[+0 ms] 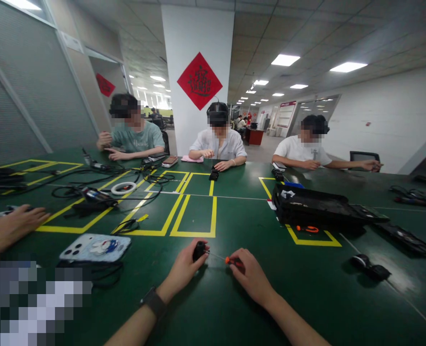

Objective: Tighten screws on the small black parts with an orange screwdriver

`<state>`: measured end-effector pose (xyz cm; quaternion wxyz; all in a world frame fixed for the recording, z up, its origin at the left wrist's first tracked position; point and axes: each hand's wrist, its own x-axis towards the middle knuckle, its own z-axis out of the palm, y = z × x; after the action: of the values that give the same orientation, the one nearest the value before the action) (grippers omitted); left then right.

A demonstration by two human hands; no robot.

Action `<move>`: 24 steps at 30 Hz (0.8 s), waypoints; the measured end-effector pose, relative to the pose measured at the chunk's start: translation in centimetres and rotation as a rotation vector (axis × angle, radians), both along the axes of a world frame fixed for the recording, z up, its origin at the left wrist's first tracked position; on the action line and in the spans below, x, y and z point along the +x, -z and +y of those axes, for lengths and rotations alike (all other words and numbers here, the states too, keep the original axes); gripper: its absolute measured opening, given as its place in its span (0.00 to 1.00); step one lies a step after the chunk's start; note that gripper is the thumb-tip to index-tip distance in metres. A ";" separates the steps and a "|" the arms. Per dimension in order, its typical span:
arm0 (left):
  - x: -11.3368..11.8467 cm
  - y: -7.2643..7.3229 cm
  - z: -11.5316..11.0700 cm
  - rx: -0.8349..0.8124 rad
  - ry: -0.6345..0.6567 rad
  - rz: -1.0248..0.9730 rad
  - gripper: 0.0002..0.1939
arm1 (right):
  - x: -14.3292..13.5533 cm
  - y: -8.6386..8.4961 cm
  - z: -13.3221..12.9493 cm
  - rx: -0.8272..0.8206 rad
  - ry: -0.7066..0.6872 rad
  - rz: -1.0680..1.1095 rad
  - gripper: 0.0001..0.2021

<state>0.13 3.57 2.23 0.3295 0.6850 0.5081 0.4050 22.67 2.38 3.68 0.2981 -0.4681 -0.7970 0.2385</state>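
Observation:
My left hand (184, 263), with a dark watch on its wrist, is closed around a small rounded black part (200, 250) whose kind I cannot make out. In my right hand (253, 278) is a screwdriver (234, 262) with an orange and black handle, gripped between thumb and fingers. Its thin metal shaft points left at the black part, and the tip appears to reach it. Both hands are low over the green table (213, 307). My fingers hide much of the part and the handle.
A co-worker's hand (21, 218) rests at left, near a phone in a patterned case (97, 247). Cables and a white ring (123, 188) lie beyond. On the right are a black case (313, 202), an orange-handled tool (307, 229) and a black two-lobed object (369, 266). Three people sit opposite.

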 end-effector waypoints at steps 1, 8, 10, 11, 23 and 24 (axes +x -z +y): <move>0.0 0.0 -0.1 0.004 0.004 0.002 0.16 | 0.0 0.1 0.1 -0.005 0.002 0.005 0.05; 0.0 0.1 -0.8 0.063 -0.005 0.014 0.15 | -0.2 0.7 -0.4 0.083 0.000 -0.020 0.06; 0.0 0.2 -1.0 0.079 0.002 0.005 0.14 | -0.3 0.8 -0.7 0.119 -0.005 -0.034 0.07; 0.0 0.2 -1.1 0.083 0.003 -0.001 0.15 | -0.4 0.9 -0.7 0.140 -0.004 -0.038 0.08; -0.1 0.7 -1.2 0.106 -0.011 -0.021 0.15 | -0.7 1.8 -0.2 0.122 0.018 0.023 0.07; -0.1 0.7 -1.3 0.105 -0.005 -0.018 0.15 | -0.7 1.9 -0.3 0.123 0.015 0.033 0.07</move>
<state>0.03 2.29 1.54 0.2965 0.6966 0.4847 0.4380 21.98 2.04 1.82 0.3411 -0.4509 -0.8015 0.1948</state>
